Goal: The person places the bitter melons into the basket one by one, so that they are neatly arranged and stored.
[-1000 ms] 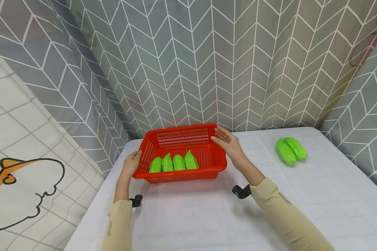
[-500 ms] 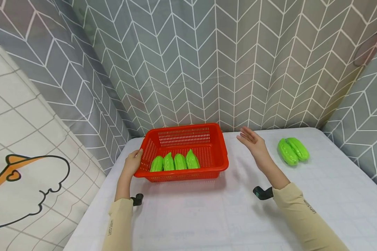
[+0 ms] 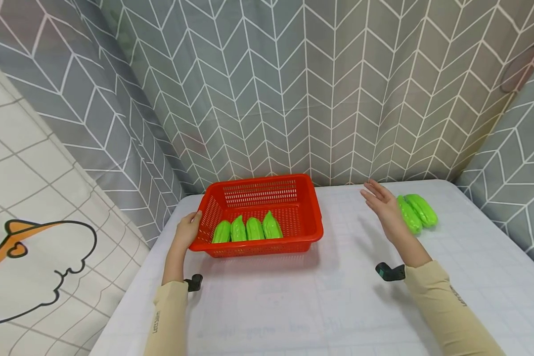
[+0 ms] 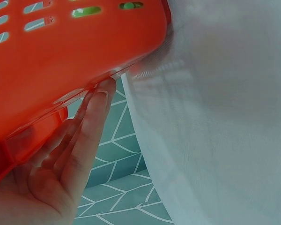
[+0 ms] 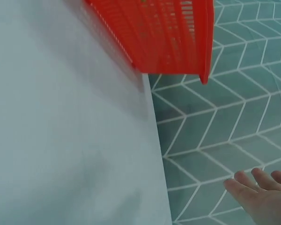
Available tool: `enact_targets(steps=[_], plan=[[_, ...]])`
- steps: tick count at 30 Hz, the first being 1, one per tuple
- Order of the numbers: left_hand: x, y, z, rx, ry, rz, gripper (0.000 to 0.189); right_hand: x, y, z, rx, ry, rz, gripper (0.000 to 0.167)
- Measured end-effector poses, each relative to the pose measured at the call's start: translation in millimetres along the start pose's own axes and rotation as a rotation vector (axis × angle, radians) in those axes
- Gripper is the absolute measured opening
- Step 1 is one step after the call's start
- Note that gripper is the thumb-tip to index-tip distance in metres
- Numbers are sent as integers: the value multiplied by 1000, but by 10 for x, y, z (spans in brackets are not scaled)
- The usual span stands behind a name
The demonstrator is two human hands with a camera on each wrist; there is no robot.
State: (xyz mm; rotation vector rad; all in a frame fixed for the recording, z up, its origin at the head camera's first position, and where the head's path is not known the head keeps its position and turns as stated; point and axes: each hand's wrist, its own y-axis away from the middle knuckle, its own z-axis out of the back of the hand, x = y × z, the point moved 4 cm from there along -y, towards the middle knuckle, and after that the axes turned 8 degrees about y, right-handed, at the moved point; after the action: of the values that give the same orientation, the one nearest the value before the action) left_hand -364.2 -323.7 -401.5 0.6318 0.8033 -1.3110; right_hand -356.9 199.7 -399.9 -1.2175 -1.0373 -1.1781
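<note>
Chevron curtain (image 3: 267, 89), white worktop (image 3: 267, 301): left grip (image 3: 188, 230) pinched red basket (image 3: 258, 248), right grip (image 3: 386, 207), loosely spread, part-hid two green vegetables (image 3: 422, 210); sleeve print (image 3: 156, 322) began “Lets”.

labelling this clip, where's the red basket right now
In the head view, the red basket is toward the back left of the white table, four green pieces inside, the left hand holding its left side.

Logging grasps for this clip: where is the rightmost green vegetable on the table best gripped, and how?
Probably around the middle of the rightmost green vegetable, from above its right: its body is elongated and lying down, that long side is free, and its left side lies close beside its neighbour.
</note>
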Motion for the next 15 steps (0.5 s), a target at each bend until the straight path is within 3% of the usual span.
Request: enact_targets(steps=[15], plan=[[-2, 3, 1, 3, -22, 14, 58, -161, 26, 455, -109, -107, -83, 83]])
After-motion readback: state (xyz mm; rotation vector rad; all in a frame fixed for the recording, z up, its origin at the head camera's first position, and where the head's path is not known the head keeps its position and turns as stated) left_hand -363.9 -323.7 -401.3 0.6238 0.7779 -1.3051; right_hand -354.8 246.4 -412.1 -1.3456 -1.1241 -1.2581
